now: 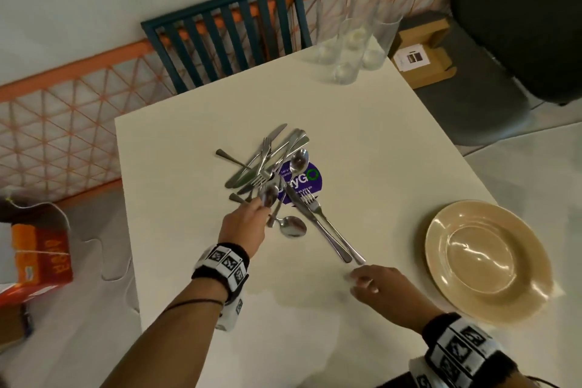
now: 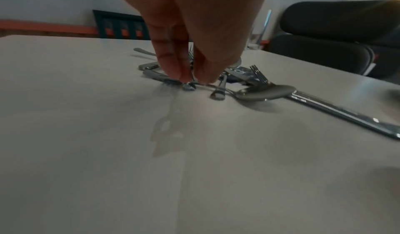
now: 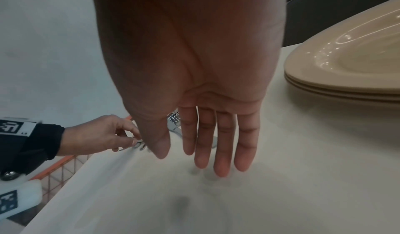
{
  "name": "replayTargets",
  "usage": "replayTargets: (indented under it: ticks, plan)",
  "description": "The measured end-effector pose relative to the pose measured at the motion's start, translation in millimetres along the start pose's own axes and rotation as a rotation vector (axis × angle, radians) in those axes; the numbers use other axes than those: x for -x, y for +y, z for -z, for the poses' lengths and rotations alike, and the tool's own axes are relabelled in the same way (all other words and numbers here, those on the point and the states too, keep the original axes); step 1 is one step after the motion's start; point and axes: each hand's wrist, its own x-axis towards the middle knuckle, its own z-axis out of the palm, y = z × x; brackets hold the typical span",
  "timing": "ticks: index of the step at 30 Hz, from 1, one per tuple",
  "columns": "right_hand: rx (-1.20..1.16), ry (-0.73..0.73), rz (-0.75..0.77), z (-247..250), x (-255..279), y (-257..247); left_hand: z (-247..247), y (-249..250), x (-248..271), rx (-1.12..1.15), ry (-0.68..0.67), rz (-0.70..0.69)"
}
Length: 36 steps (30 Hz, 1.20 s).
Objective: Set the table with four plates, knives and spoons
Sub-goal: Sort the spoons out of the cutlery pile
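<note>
A heap of knives, forks and spoons [image 1: 271,167] lies mid-table. My left hand [image 1: 263,203] reaches into its near edge; thumb and fingertips [image 2: 184,76] pinch a thin steel piece there, apparently a spoon handle. A spoon [image 1: 293,226] [image 2: 266,92] lies just right of that hand. A knife and a fork [image 1: 330,236] stretch side by side toward my right hand [image 1: 356,277], which hovers open and empty just past their handle ends, fingers [image 3: 220,152] straight and pointing down at the table. A stack of beige plates [image 1: 485,258] [image 3: 346,83] stands to its right.
Several empty glasses [image 1: 349,50] stand at the table's [image 1: 378,151] far corner. A teal slatted chair [image 1: 226,31] is tucked at the far side, a black chair [image 1: 519,25] and a cardboard box [image 1: 422,57] at the right. An orange bag [image 1: 41,258] sits on the floor left.
</note>
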Motion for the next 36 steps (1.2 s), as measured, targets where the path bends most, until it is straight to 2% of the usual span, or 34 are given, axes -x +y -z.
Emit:
replayTargets:
  ticks: [9,13,16,18,21,24,26,31,36]
  plan:
    - [-0.01,0.037,-0.053,-10,10,-5,-4,-1,-8,-0.185,-0.027,-0.135]
    - [-0.028,0.043,-0.06,-13,12,-7,6,-1,-4,-0.258,0.037,-0.227]
    - [-0.024,0.026,-0.04,-14,11,-11,22,0,7,-0.222,0.109,-0.255]
    - [-0.03,0.012,-0.022,-13,9,-15,31,5,18,-0.117,0.145,-0.228]
    - [-0.156,0.035,-0.007,-8,5,-23,35,23,36,0.226,0.132,-0.06]
    - [-0.422,0.054,-0.016,-1,-3,-35,34,54,54,0.683,0.07,0.122]
    - [-0.637,0.051,-0.043,3,-6,-44,31,78,61,0.862,0.028,0.184]
    - [-0.979,0.078,-0.062,14,-7,-54,21,126,69,1.11,-0.023,0.25]
    - [-1.01,0.112,-0.069,19,-7,-41,17,152,70,1.184,-0.032,0.275]
